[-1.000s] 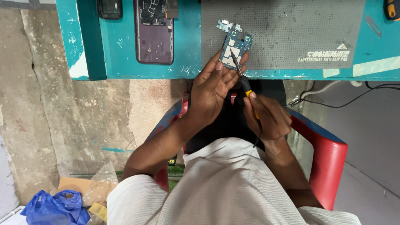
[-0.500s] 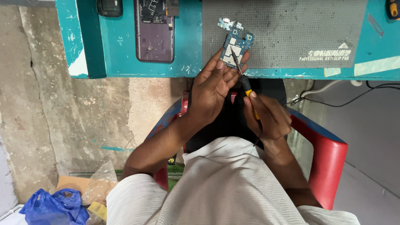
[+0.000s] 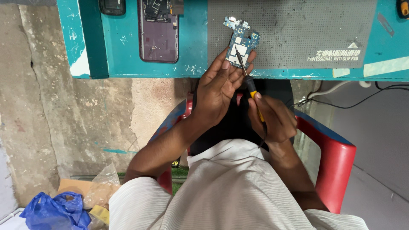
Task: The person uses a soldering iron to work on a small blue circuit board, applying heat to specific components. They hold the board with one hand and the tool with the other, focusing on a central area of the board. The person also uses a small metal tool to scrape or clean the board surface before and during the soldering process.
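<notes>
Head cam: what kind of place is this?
Likely a small phone repair bench. The left hand holds a blue circuit board, the right hand a yellow-handled screwdriver. An opened phone and grey anti-slip mat lie on the teal table.

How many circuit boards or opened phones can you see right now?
2. A small blue circuit board is held in the left hand over the grey mat; an opened purple phone body lies on the teal bench. Others may lie beyond the frame.
</notes>
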